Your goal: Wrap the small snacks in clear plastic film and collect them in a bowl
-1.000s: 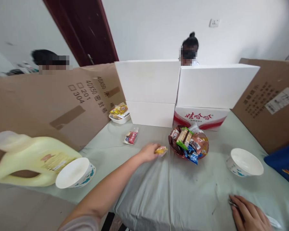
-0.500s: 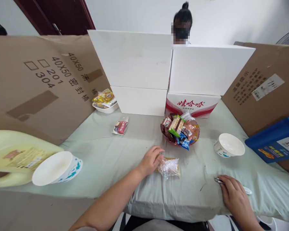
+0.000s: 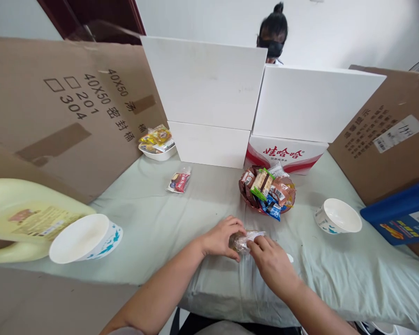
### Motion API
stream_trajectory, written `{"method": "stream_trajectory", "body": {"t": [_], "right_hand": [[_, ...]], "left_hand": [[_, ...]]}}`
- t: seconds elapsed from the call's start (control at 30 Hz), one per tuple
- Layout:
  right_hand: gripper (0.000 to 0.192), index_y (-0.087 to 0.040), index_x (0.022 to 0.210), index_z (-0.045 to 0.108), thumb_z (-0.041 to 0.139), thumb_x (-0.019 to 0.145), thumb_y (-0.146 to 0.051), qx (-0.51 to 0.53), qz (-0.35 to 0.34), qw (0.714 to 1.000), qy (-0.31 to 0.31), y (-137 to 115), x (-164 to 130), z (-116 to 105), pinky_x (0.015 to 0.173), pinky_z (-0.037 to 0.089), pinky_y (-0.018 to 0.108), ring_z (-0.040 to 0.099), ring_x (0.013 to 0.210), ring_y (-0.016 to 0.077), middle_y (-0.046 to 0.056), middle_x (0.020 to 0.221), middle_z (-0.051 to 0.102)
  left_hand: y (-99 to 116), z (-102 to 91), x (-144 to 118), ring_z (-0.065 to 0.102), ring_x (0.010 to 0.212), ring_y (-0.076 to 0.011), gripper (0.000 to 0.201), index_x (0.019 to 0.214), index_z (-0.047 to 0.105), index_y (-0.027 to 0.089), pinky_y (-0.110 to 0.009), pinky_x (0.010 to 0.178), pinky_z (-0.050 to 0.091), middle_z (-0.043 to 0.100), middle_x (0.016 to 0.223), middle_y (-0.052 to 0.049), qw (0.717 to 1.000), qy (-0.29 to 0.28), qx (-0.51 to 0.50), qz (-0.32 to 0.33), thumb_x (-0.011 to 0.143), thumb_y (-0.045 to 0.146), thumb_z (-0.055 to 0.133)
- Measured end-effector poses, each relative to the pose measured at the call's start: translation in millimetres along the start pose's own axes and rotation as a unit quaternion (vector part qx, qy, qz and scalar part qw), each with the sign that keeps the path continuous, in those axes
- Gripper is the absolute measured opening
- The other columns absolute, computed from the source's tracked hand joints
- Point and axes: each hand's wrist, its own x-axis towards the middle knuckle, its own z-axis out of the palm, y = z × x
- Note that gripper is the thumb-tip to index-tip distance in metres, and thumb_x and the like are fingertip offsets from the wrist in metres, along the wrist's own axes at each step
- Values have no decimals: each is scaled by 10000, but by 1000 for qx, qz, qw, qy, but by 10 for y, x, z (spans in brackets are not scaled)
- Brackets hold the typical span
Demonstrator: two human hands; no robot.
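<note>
A clear-wrapped packet (image 3: 243,243) lies on the cloth near the front edge, partly covered by my fingers. My left hand (image 3: 220,238) grips its left side, thumb in front and fingers behind. Over its right side, my right hand (image 3: 272,265) is closed around a slim tool (image 3: 291,257). Only the tool's white handle end shows beyond the hand; its front part is hidden at the packet. Just behind sits a dark red bowl (image 3: 246,197) heaped with wrapped snacks (image 3: 263,184). A small red and white packet (image 3: 180,181) lies farther left.
Paper bowls stand left (image 3: 80,239) and right (image 3: 338,216), beside a pale yellow jug (image 3: 28,218) and a blue jug (image 3: 401,214). White boxes (image 3: 202,83) and cardboard (image 3: 70,116) wall the table. A white dish (image 3: 158,156) holds packets. A person (image 3: 274,35) is behind the boxes.
My right hand has brought the tool leftward from the table's right side to the packet. My left hand has closed around the packet's left side. The view has shifted slightly.
</note>
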Motion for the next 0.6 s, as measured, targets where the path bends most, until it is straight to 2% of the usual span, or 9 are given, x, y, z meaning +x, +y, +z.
{"method": "stream_trajectory", "body": {"t": [0.1, 0.2, 0.27, 0.33, 0.4, 0.5, 0.53, 0.6], "right_hand": [[245, -218, 1114, 594, 479, 915, -132, -5, 44, 999, -10, 258, -213, 70, 707, 496, 325, 604, 803, 195, 51, 922, 615], [228, -230, 1086, 608, 422, 954, -214, 10, 120, 993, -2, 581, -534, 100, 690, 515, 316, 637, 795, 191, 52, 929, 628], [236, -238, 1074, 608, 401, 969, -282, 45, 168, 985, 16, 678, -664, 96, 700, 533, 316, 656, 812, 189, 57, 961, 634], [261, -250, 1133, 584, 388, 975, -319, 99, 192, 975, 44, 627, -669, 91, 765, 547, 324, 661, 901, 191, 69, 1049, 624], [319, -260, 1251, 523, 440, 956, -348, 151, 184, 969, 69, 465, -561, 101, 826, 550, 341, 638, 1022, 208, 90, 1167, 589], [627, -259, 1401, 394, 634, 836, -391, 192, 143, 969, 63, 206, -333, 140, 824, 562, 369, 617, 1076, 246, 121, 1296, 524], [657, -261, 1402, 397, 662, 810, -372, 197, 128, 970, 53, 158, -279, 152, 810, 565, 370, 627, 1049, 245, 117, 1289, 532], [468, -263, 1300, 510, 598, 840, -280, 205, 106, 972, 45, 157, -245, 163, 787, 564, 349, 651, 962, 215, 85, 1177, 603]], "left_hand": [[-16, 17, 5, 513, 1038, -244, 540, 1048, 632, 199, -351, 917, 436, 574, 1113, -69, 1000, 5, 24, -15, 627, 462, 844], [5, 38, 21, 525, 999, -233, 458, 989, 641, 197, -332, 886, 443, 587, 1084, -62, 999, 15, 40, -18, 622, 366, 857], [45, 62, 33, 532, 961, -219, 346, 935, 645, 194, -318, 860, 444, 597, 1044, -58, 999, 31, 41, -17, 668, 321, 823], [98, 95, 45, 534, 943, -210, 179, 879, 645, 192, -312, 846, 441, 607, 1006, -56, 998, 53, 33, -12, 752, 277, 739], [148, 131, 53, 537, 945, -208, 46, 827, 635, 191, -316, 849, 437, 618, 981, -59, 997, 71, 14, 1, 813, 234, 643], [183, 174, 50, 555, 938, -207, 66, 782, 604, 186, -333, 864, 439, 649, 950, -64, 995, 89, -38, 23, 835, 216, 579], [177, 182, 45, 565, 931, -204, 65, 775, 590, 184, -330, 855, 445, 658, 949, -65, 993, 101, -60, 20, 831, 212, 573], [136, 180, 30, 589, 888, -188, 51, 763, 557, 183, -305, 801, 460, 669, 946, -63, 984, 139, -107, -19, 812, 197, 560]]}}
